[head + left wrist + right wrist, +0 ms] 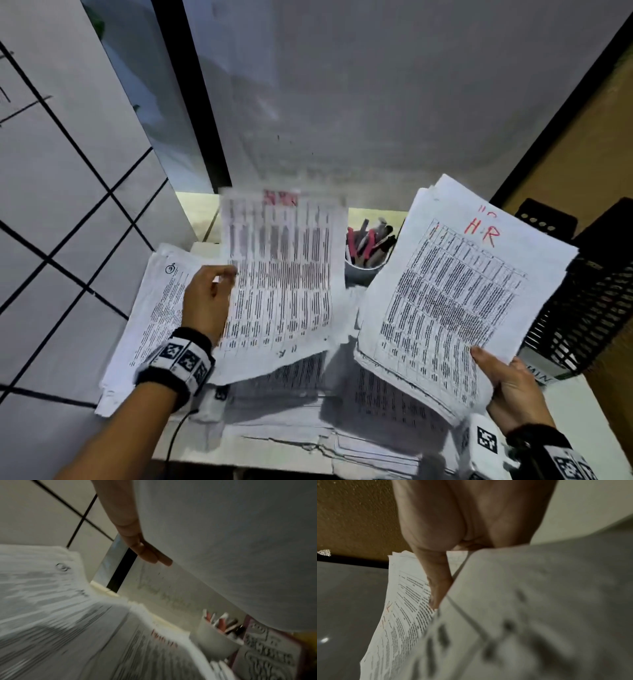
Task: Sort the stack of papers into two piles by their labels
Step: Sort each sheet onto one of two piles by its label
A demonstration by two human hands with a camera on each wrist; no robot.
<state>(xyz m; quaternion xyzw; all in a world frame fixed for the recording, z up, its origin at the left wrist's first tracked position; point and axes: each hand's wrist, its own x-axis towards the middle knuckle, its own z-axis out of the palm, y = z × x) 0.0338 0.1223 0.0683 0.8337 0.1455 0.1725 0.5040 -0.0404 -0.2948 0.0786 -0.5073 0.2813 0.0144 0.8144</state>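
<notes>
The red label at the top of the single white printed sheet (pixel 281 274) is smeared by motion blur and cannot be read, and its rows of black text are streaks. The left hand (pixel 205 301) pinches this sheet at its left edge, thumb on the printed face, fingers (pixel 147 555) behind it, holding it raised above the desk. Directly below that grip lies a loose pile of white printed papers (pixel 154 308), its top page marked with a small circled sign; more sheets under the raised one sit in shadow, their labels hidden.

The right hand (pixel 507 387) grips the lower right corner of a thick stack of white table-printed papers (pixel 455 291), thumb on top, fingers hidden beneath. Its top page reads "HR" in red handwriting. Between the two grips stands a grey cup of pens (pixel 368 250). Right of the stack, a black mesh desk tray (pixel 589 291) is partly covered.
</notes>
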